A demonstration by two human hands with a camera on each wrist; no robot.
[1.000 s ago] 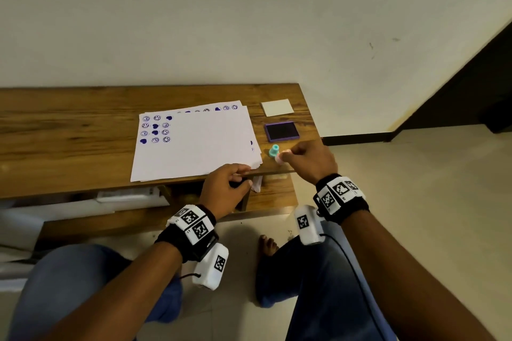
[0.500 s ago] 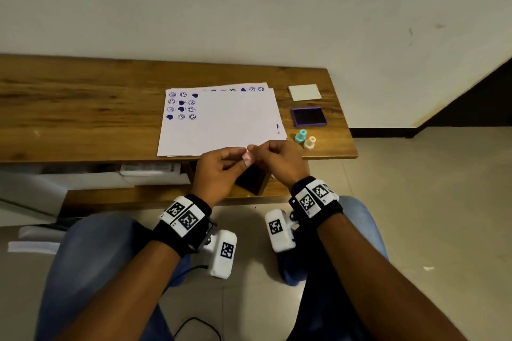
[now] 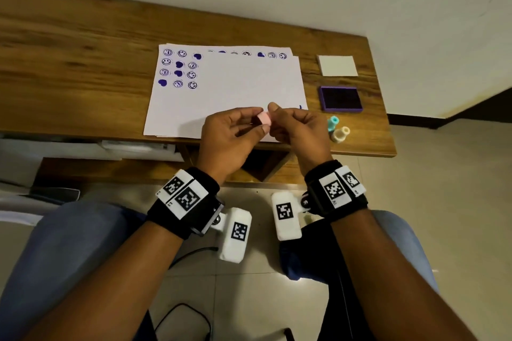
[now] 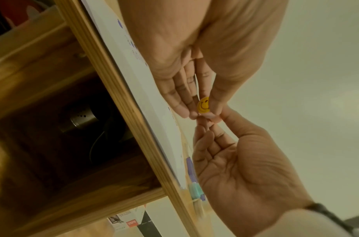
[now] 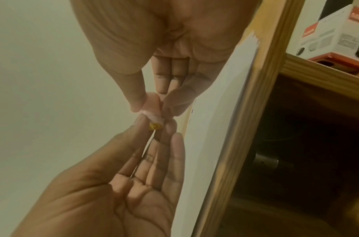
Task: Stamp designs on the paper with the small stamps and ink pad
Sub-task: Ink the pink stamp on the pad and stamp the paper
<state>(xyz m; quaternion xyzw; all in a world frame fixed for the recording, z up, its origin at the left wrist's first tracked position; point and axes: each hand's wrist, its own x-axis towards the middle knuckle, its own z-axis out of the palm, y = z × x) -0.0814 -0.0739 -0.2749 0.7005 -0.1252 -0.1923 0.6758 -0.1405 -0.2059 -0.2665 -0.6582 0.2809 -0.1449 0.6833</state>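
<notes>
A small pink stamp (image 3: 263,118) with a yellow smiley cap (image 4: 203,105) is held in the air just above the near edge of the white paper (image 3: 230,91). My left hand (image 3: 257,122) pinches its cap end between thumb and fingers. My right hand (image 3: 274,118) pinches the other end (image 5: 152,104). The paper's top left corner carries purple smileys and hearts (image 3: 180,69). A purple ink pad (image 3: 340,98) lies open to the right of the paper. A teal stamp (image 3: 332,122) and a cream stamp (image 3: 341,134) stand near the table's right front corner.
A white square lid or card (image 3: 338,65) lies behind the ink pad. The wooden table (image 3: 69,63) has a shelf below holding papers (image 3: 138,145) and a box (image 5: 334,32). My knees sit under the front edge, and a cable (image 3: 191,252) lies on the floor.
My right hand lifted the pink stamp from beside the teal one and brought it left. My left hand left the paper's edge and took hold of the stamp too.
</notes>
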